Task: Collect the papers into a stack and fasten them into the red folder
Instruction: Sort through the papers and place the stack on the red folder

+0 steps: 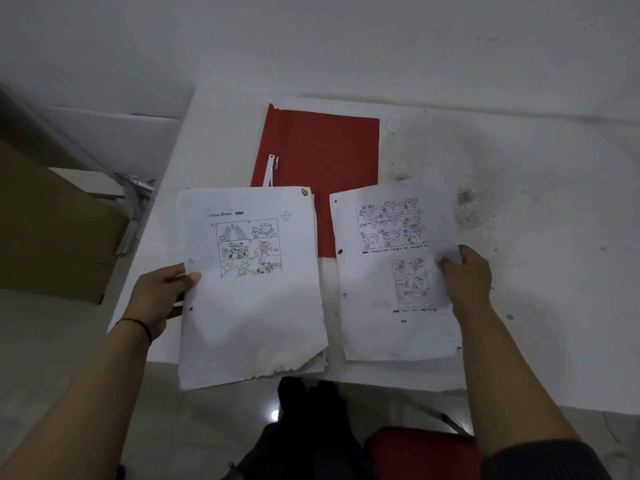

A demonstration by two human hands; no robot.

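Note:
The red folder (322,157) lies flat on the white table (519,202), its white fastener strip (269,169) near its left edge. My left hand (161,299) grips the left edge of a stack of papers (252,306) printed with cartoon panels; the stack covers the folder's lower left part. My right hand (469,275) pinches the right edge of a single punched sheet (391,306), printed upside down, held to the right of the stack. A strip of folder shows between the two.
A brown cardboard box (52,230) and a metal bracket (133,209) stand left of the table. The table's right half is stained and dusty. Below the near table edge are dark legs and a red seat (415,452).

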